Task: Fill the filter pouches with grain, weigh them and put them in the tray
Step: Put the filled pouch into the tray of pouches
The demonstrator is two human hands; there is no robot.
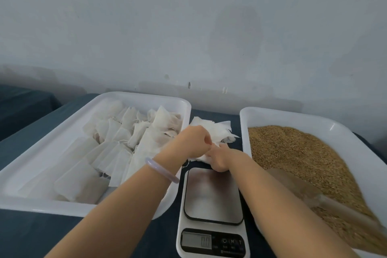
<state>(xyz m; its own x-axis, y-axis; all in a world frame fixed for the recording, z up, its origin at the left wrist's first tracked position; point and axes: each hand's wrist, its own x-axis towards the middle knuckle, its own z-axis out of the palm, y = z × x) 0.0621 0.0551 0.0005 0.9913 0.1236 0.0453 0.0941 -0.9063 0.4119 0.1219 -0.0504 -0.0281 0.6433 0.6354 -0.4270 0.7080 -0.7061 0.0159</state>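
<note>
Though the scale (212, 195) bears markings, only a power symbol, an M and a T on its buttons can be read; the display digits and the small print beneath are too blurred. It stands on the counter (31, 236) between two white trays. Just behind it, both hands meet on a loose heap of empty pouches (215, 130). The left hand (196, 139) curls its fingers over the heap and the right hand (222, 158) grips its near edge. The fingertips are hidden, so how many pouches each holds cannot be told. The left tray (144, 97) holds filled pouches (117, 142) with strings; the left forearm covers its near right corner. The right tray (293, 114), cut off by the frame edge, holds grain (293, 153) and a blurred scoop (303, 190) lying in it. A pale bracelet (161, 169) rings the left wrist.
</note>
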